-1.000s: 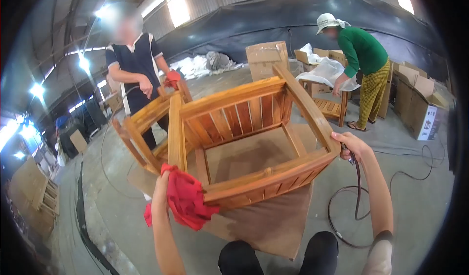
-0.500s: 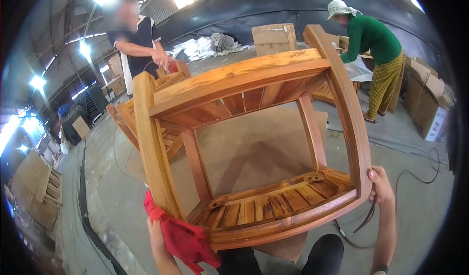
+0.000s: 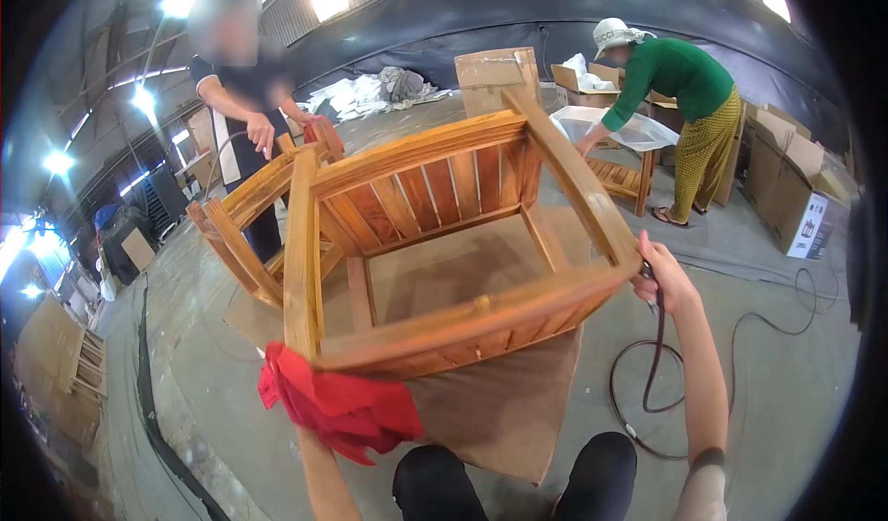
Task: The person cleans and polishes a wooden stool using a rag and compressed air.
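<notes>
I hold a varnished wooden armchair frame tipped over in front of me, its slatted back facing away. My left hand is mostly hidden under a red rag pressed against the chair's near left corner. My right hand grips the near right corner of the frame, together with a dark hose that hangs down and loops on the floor.
A person in a dark top handles another wooden chair at the left. A person in a green top bends over plastic sheet at the back right. Cardboard boxes stand right; cardboard sheet lies underfoot.
The chair has swung down from a raised, steep tilt to a lower position, with its slatted back turned away from me. Both hands stay at its near corners.
</notes>
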`<state>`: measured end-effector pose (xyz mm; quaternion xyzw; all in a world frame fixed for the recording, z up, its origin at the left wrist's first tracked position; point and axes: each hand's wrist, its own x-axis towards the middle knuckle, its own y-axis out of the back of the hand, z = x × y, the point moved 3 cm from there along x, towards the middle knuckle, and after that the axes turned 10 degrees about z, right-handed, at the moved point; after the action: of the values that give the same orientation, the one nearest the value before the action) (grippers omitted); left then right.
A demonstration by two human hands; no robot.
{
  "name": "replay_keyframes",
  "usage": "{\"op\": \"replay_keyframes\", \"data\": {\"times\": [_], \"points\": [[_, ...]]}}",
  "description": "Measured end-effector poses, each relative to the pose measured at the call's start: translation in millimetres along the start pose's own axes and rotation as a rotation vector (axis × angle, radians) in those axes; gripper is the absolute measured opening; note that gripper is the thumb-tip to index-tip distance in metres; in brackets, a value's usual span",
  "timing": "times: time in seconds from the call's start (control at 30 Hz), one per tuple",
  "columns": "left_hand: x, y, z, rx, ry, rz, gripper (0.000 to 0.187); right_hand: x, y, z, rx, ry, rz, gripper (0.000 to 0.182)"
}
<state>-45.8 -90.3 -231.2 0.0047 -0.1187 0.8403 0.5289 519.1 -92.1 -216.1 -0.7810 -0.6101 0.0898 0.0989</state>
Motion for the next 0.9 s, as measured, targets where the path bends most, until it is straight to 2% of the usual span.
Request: {"op": "replay_keyframes", "data": {"times": [0.13, 0.23, 0.3, 0.43, 0.5, 0.57, 0.63, 0.67, 0.7, 0.73, 0.8, 0.9], "points": [[7, -21, -16, -0.001, -0.024, -0.005, 0.053, 60, -20, -15, -0.095, -0.057, 0.036, 0.054], [24, -35, -30, 0.001, -0.065, 0.006, 0.053, 114, -18, -3, -0.117, -0.019, 0.073, 0.058], [38, -50, -34, 0.018, -0.083, 0.018, 0.053, 103, -17, 0, -0.179, -0.023, 0.052, 0.06], [69, -67, -24, 0.075, -0.029, 0.062, 0.053, 113, -9, 18, -0.009, -0.047, 0.005, 0.062], [80, -68, -13, 0.11, 0.01, 0.083, 0.053, 117, -2, 22, -0.007, -0.118, 0.004, 0.065], [75, -73, 5, 0.146, 0.058, 0.098, 0.053, 113, -12, 6, -0.13, -0.257, 0.065, 0.07], [63, -72, 20, 0.184, 0.124, 0.122, 0.053, 117, 5, 21, -0.035, -0.246, 0.019, 0.048], [57, -73, 29, 0.202, 0.153, 0.134, 0.054, 112, 10, 23, -0.033, -0.259, 0.07, 0.038], [54, -76, 36, 0.218, 0.175, 0.145, 0.054, 106, 15, 25, -0.069, -0.324, 0.155, 0.04], [47, -83, 46, 0.223, 0.208, 0.155, 0.054, 91, 6, 3, -0.163, -0.387, 0.173, 0.04], [53, -100, 65, 0.223, 0.268, 0.167, 0.054, 64, 11, -27, -0.05, -0.432, 0.003, 0.043], [47, -110, 100, 0.274, 0.386, 0.187, 0.054, 14, 2, -97, 0.079, -0.63, 0.057, 0.047]]}}
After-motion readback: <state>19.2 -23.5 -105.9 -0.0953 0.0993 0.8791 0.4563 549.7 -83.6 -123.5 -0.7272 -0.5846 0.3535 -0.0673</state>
